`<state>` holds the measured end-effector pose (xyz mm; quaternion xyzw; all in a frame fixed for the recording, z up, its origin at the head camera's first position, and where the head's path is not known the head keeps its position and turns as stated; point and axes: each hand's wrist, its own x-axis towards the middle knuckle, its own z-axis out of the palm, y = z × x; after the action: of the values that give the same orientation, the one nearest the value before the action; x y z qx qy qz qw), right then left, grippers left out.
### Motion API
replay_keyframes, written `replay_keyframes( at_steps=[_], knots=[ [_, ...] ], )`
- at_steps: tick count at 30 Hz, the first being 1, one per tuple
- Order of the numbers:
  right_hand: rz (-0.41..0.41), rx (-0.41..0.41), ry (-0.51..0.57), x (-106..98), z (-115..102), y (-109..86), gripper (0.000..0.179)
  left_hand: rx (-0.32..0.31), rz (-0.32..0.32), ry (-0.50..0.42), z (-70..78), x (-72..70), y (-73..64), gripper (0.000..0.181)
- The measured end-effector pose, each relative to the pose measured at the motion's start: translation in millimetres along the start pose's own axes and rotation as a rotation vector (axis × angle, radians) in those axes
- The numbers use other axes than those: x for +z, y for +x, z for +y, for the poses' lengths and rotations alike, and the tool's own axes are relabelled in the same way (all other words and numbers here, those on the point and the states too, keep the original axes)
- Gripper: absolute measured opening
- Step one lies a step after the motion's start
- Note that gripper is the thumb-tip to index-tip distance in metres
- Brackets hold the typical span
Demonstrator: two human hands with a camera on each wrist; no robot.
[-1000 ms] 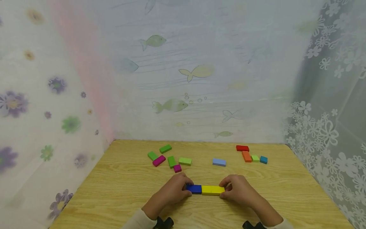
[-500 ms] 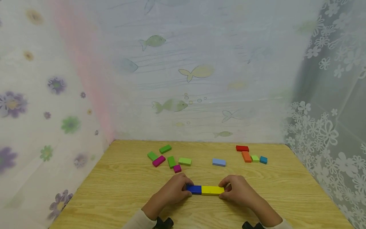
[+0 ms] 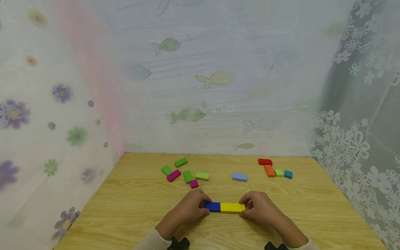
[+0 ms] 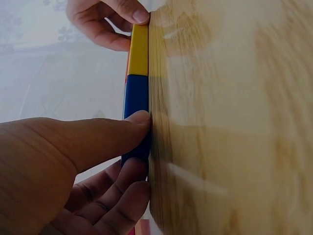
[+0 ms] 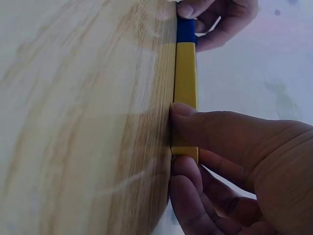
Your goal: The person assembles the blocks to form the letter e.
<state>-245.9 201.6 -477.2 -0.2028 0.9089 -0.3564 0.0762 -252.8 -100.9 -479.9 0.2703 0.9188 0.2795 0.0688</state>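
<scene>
A dark blue block (image 3: 214, 207) and a longer yellow block (image 3: 232, 208) lie end to end on the table, their short faces touching. My left hand (image 3: 191, 206) pinches the outer end of the blue block between thumb and fingers. At the other side, my right hand (image 3: 260, 207) grips the outer end of the yellow block the same way. In the left wrist view the thumb lies along the near side of the blue block (image 4: 136, 95). The right wrist view has the yellow block (image 5: 185, 73) flat on the tabletop, with fingers curled at its end.
Beyond my hands, green blocks (image 3: 187, 176) and magenta blocks (image 3: 173, 175) are scattered at the left of the wooden table (image 3: 140, 208). A light blue block (image 3: 239, 177) lies mid-table. Red (image 3: 265, 161), orange (image 3: 269, 171), lime (image 3: 278, 173) and teal blocks (image 3: 288, 174) sit farther right. Printed curtains surround the table.
</scene>
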Motion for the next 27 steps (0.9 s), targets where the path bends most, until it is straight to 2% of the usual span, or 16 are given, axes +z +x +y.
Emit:
replay_keyframes(
  at_steps=[27],
  knots=[
    [-0.003,0.011,0.016,0.2,-0.3,-1.1,0.029,-0.013,0.001,-0.066,-0.3,-0.3,-1.4,0.029]
  ],
)
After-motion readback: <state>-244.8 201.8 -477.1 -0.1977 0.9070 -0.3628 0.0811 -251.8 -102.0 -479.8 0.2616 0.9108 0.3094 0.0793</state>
